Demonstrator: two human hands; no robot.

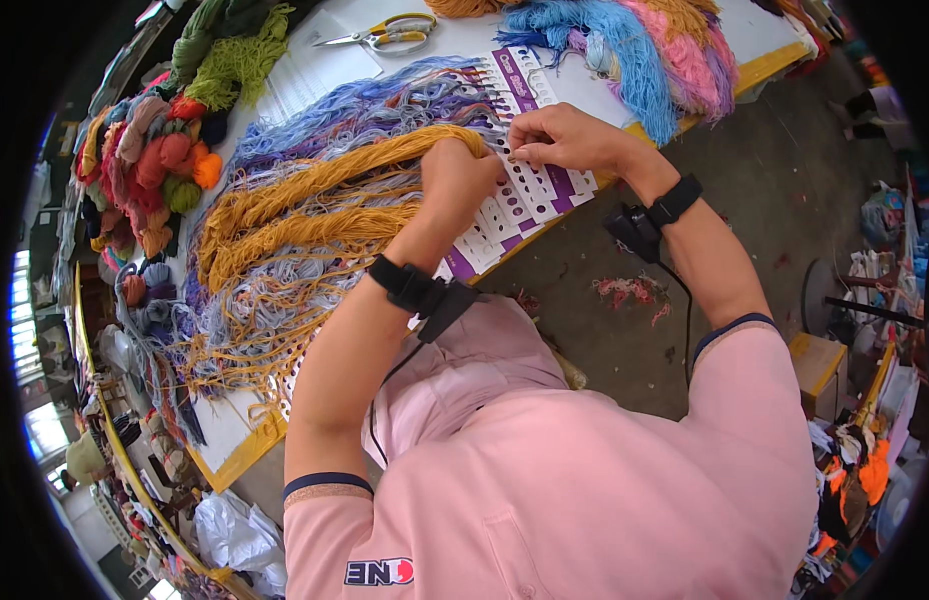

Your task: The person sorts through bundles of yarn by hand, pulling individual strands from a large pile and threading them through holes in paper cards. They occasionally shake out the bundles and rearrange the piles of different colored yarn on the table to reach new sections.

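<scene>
Sprawling from the left, balls of wool [149,165] gave way to a mustard yarn bundle [314,205] on the surface [234,440]. The left hand [454,180] was fisted around its end. The right hand [559,137] pinched strands at the punched sample card [519,200]. Soft, light and tangle-prone, the yarn seemed best gripped near its ends.
</scene>
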